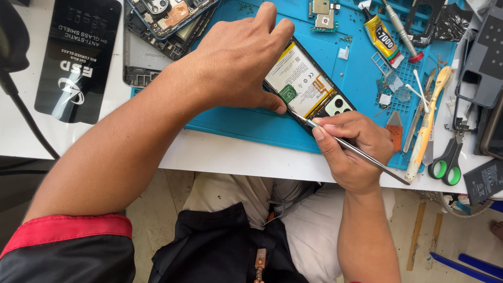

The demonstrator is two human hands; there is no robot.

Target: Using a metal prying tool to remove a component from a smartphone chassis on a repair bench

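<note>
An opened phone (pixel 306 81) with its back off lies on a blue work mat (pixel 361 78), showing a white and yellow battery and a green part. My left hand (pixel 236 57) presses down on the phone's left side, thumb against its lower edge. My right hand (pixel 353 149) grips thin metal tweezers (pixel 356 149) like a pen. The tweezer tip touches the phone's lower edge, close to my left thumb.
Other opened phones (pixel 167 21) lie at the mat's top left beside a black flat package (pixel 78 57). A glue tube (pixel 383 37), a screwdriver (pixel 401 29), a yellowish tool (pixel 429 123), green-handled scissors (pixel 448 162) and small parts crowd the right. The white table edge (pixel 236 160) runs below.
</note>
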